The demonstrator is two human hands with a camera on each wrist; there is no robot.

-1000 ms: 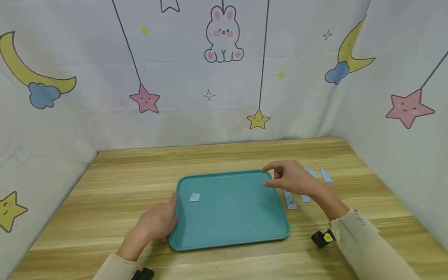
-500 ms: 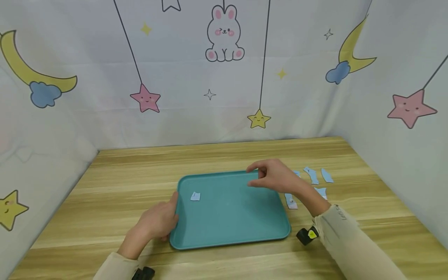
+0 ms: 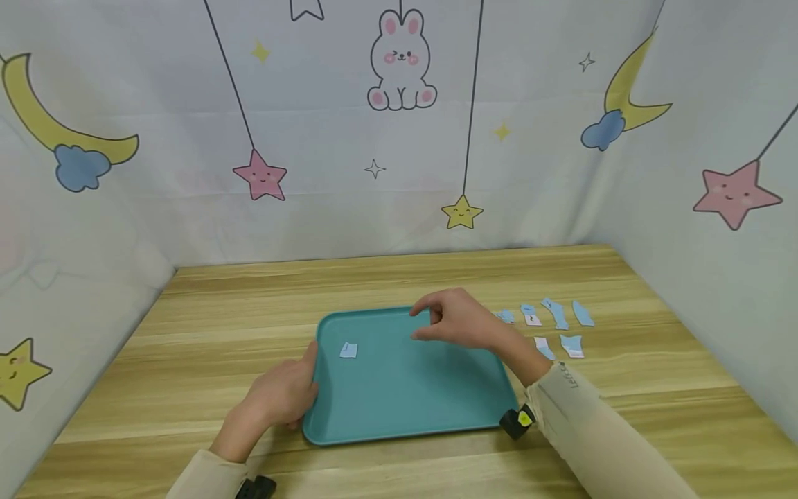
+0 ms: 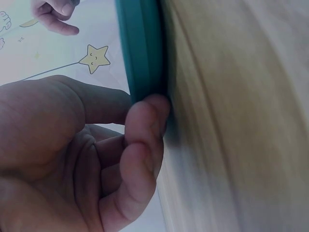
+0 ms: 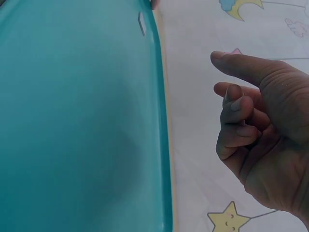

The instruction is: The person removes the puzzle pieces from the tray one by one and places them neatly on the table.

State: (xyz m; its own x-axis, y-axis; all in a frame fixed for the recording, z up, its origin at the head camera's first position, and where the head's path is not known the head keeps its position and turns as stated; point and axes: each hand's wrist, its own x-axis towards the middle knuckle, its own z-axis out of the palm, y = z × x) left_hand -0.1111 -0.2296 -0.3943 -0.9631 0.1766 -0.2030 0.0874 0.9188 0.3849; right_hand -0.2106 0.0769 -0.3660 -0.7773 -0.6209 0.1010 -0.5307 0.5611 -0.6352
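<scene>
A teal tray (image 3: 405, 388) lies on the wooden table, one small light-blue jigsaw-like paper piece (image 3: 349, 350) on its left part. My left hand (image 3: 280, 395) grips the tray's left edge; in the left wrist view its fingertips (image 4: 149, 118) curl against the tray's rim (image 4: 142, 53). Above the tray's far right part hovers my right hand (image 3: 458, 322), thumb and index finger spread apart with nothing between them. The right wrist view has that hand (image 5: 270, 121) with its other fingers loosely bent, beside the tray's rim (image 5: 164, 145).
Several light-blue paper pieces, such as a slender one (image 3: 582, 313) and a wider one (image 3: 571, 346), lie on the wooden table (image 3: 648, 374) right of the tray. A printed cloth (image 3: 324, 229) with stars and a rabbit stands behind the table and along its sides.
My right hand has moved left from the tray's far right corner to farther over the tray, uncovering more paper pieces. The left hand keeps its place on the edge.
</scene>
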